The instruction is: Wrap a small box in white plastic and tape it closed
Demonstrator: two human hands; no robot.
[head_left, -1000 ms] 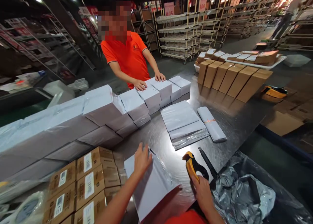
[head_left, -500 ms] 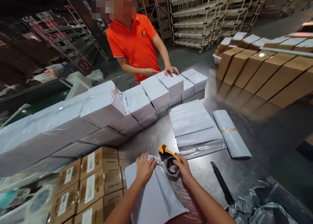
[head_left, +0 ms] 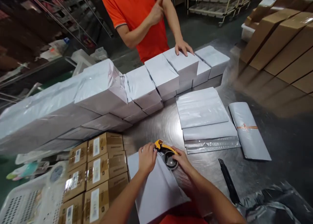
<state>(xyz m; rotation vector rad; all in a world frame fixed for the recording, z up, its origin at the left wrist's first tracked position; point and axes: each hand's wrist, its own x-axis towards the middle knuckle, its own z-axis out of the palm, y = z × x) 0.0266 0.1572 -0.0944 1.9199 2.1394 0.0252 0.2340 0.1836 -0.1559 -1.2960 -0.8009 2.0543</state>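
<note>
the left hand (head_left: 147, 157) pinches the white mailer bag (head_left: 156, 188) lying on the tabletop (head_left: 207, 167), while the right hand (head_left: 182, 160) grips the yellow tape dispenser (head_left: 166, 152) at its top edge. if the slick bag creeps under the pinch, the tape may land crooked or wrinkle.

Counter (head_left: 156, 126): we saw brushed metal, shiny with swirl marks.
Wrapped parcels (head_left: 156, 77): smooth white plastic film, faintly glossy.
Mailer bags (head_left: 202, 110): we noted slick grey-white plastic.
Labelled boxes (head_left: 97, 165): matt brown cardboard, paper labels.
Tape dispenser (head_left: 167, 152): we saw yellow plastic, glossy tape roll.
</note>
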